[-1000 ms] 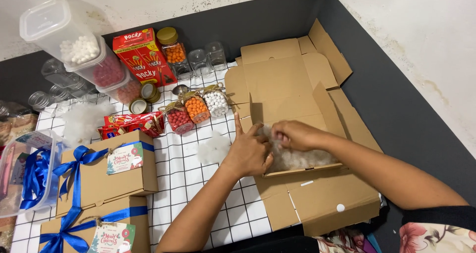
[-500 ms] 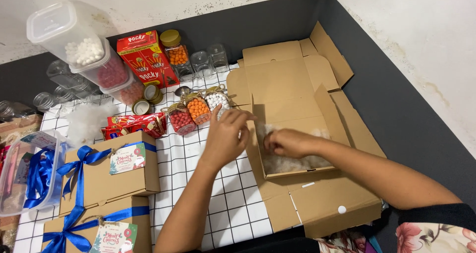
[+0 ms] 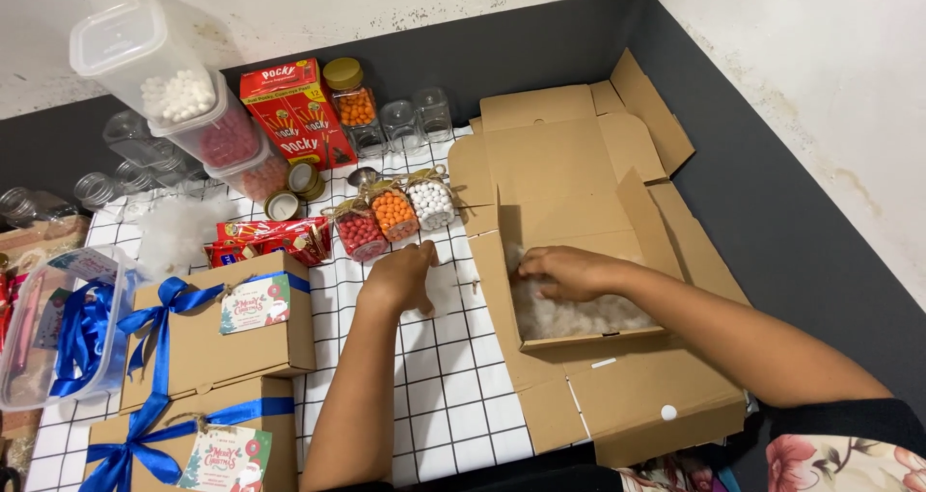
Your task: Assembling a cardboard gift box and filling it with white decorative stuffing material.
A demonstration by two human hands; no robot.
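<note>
An open brown cardboard box (image 3: 569,178) lies on the checked cloth, its bottom lined with white fluffy stuffing (image 3: 579,314). My right hand (image 3: 564,270) rests inside the box, pressing on that stuffing. My left hand (image 3: 400,275) is out on the cloth just left of the box, fingers on a small tuft of white stuffing (image 3: 444,289). Right behind it stand three small jars tied with twine: a jar of red beads (image 3: 361,232), a jar of orange beads (image 3: 394,212) and a jar of white beads (image 3: 430,203).
Two closed cardboard boxes with blue ribbons (image 3: 217,328) sit at front left, beside a clear tub of blue ribbon (image 3: 58,328). Behind are red snack boxes (image 3: 294,116), stacked clear tubs of candy (image 3: 183,106), empty glass jars (image 3: 415,121), loose lids and a heap of stuffing (image 3: 178,227).
My left hand came out of the box and moved left onto the cloth, down by the tuft of stuffing. My right hand stayed in the box.
</note>
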